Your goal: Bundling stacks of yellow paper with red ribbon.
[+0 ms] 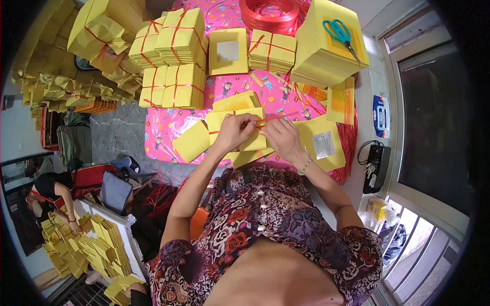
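Note:
A stack of yellow paper [218, 122] lies in front of me on the pink patterned table cover, with red plastic string [278, 119] round it. My left hand [236, 132] rests on top of the stack, thumb and fingers pinched on the string. Close beside it, at the stack's right part, my right hand [284, 136] also has its fingers closed on the string. The fingertips hide where the strands meet. A loose yellow sheet [191, 142] lies left of the stack, and a yellow sheet with a silver square [323, 145] lies right of it.
Tied yellow bundles [184, 86] stand at the table's back left. Teal scissors [338, 33] lie on a tall yellow paper stack [316, 56] at the back right, near a red string coil [270, 24]. Lower left, another person's hand [75, 227] is among yellow paper. A window [434, 112] is at right.

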Tool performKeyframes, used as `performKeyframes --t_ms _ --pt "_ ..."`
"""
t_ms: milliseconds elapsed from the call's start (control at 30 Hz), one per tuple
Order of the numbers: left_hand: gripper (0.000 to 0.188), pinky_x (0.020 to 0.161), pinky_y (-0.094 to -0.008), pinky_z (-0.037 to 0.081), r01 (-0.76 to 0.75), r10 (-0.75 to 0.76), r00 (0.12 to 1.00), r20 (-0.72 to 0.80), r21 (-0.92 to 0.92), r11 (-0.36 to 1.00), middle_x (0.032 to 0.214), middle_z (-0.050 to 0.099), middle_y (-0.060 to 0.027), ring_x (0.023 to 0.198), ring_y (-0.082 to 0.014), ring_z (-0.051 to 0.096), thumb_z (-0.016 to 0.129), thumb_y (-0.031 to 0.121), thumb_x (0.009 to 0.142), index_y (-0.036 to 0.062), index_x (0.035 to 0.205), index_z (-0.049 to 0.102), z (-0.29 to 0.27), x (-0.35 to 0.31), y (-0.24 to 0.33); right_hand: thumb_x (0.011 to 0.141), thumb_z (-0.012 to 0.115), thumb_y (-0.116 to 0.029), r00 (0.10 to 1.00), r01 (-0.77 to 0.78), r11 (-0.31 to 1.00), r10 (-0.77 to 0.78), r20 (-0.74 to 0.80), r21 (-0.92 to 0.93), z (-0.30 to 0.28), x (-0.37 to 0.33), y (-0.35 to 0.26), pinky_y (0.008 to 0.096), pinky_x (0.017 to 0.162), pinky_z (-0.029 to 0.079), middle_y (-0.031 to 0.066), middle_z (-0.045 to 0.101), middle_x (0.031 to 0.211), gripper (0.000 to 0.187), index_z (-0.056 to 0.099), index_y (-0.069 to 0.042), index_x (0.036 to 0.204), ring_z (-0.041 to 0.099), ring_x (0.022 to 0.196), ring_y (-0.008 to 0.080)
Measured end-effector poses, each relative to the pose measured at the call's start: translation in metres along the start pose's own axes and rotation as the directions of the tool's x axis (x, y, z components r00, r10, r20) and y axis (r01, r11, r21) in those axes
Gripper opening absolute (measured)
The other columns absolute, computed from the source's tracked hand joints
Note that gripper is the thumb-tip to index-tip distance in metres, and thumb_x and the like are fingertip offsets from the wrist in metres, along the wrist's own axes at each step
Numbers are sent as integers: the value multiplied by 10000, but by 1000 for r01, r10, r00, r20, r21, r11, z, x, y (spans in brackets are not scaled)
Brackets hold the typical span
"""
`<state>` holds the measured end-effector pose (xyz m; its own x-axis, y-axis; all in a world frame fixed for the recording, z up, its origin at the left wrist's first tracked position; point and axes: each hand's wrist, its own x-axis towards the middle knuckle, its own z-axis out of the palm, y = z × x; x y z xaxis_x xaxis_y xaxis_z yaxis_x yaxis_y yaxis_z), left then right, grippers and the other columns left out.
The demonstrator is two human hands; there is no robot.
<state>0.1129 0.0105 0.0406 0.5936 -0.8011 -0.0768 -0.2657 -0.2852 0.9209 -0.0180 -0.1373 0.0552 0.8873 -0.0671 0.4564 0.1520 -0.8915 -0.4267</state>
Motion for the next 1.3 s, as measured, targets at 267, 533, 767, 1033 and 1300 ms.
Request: performKeyframes --t_ms 267,533,767,1033,1300 --pt "171 521 -365 472 -146 122 982 147 163 976 564 583 -138 485 -279 571 683 200 796 30 808 700 -7 12 -1 820 699 -185 998 -14 996 20 -63 92 7 22 16 379 668 482 64 581 844 136 620 -78 850 594 796 250" --pt "212 529 -336 462 18 -45 989 143 185 983 554 576 -126 492 -203 586 716 227 806 23 864 727 -11 16 2 877 671 -193 910 -414 830 385 153 374 6 5 11 372 623 472 80 568 770 162 594 -51 863 601 712 256" --pt "78 628 -250 507 127 -109 976 190 -88 988 775 697 -27 688 -68 617 707 45 829 -4 886 725 -11 15 -12 903 639 -173 921 -385 856 330 209 344 10 -10 -1 375 609 463 97 571 782 162 573 -30 864 597 695 281" --pt "86 661 -277 509 -144 135 988 76 114 983 762 645 -40 723 -137 621 689 -1 762 45 800 627 -5 4 3 888 609 -91 846 -531 642 442 299 553 21 7 19 312 651 481 93 569 848 141 626 -13 1005 609 725 181" --pt "229 610 -305 491 -461 544 837 -50 469 753 769 621 -25 706 -225 577 717 -2 675 114 859 648 3 4 -2 864 605 -42 823 -568 637 422 380 521 37 9 33 276 635 450 45 525 825 232 675 -32 1085 533 687 125"
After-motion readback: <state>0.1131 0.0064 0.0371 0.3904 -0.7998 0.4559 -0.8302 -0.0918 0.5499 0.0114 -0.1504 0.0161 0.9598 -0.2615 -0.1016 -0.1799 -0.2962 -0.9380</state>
